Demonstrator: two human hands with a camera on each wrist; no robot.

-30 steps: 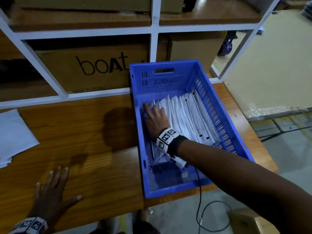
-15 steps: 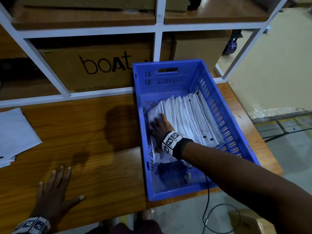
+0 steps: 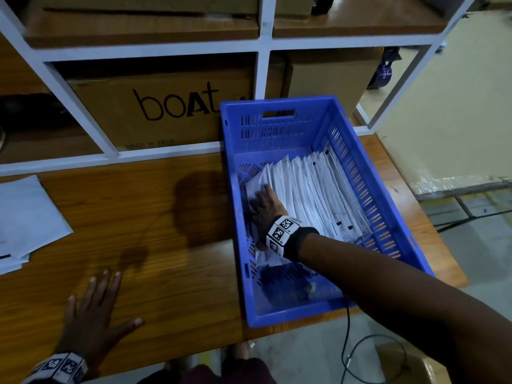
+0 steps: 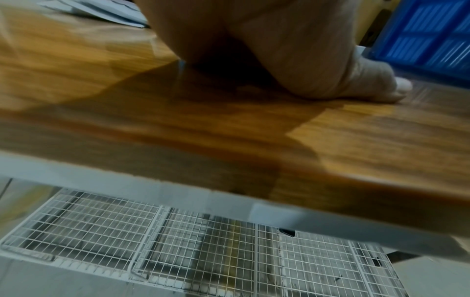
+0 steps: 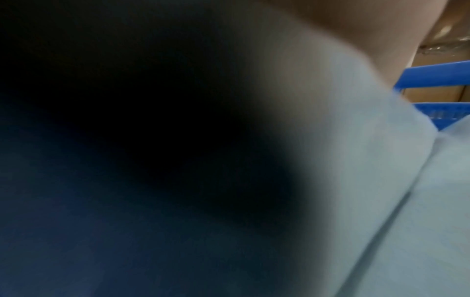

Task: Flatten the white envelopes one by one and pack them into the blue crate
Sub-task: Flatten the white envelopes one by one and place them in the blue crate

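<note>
Reaching down into the blue crate, the right hand lay on the nearest of the white envelopes packed there. Its fingers were bent at the knuckles and pressed against that envelope's face, their tips dug in at its left side; whether they curled round an edge or merely pushed on it could not be told. The right wrist view was mostly dark, with pale envelope paper close against the lens and a strip of blue crate wall beyond the thumb side. Past the fingertips and away toward the little-finger side, the rest of the envelopes stood in a slanted row, leaning against the crate's far long wall. Behind the wrist the crate floor showed bare blue grid.

The left hand lay flat on the wooden table, fingers straight and spread, thumb out to the side, holding nothing. The left wrist view showed the thumb touching the tabletop, with the crate beyond its tip. Well beyond the fingertips on the little-finger side, loose envelopes lay stacked at the table's edge. Ahead of both hands stood a white shelf frame with a cardboard box marked "boAt".
</note>
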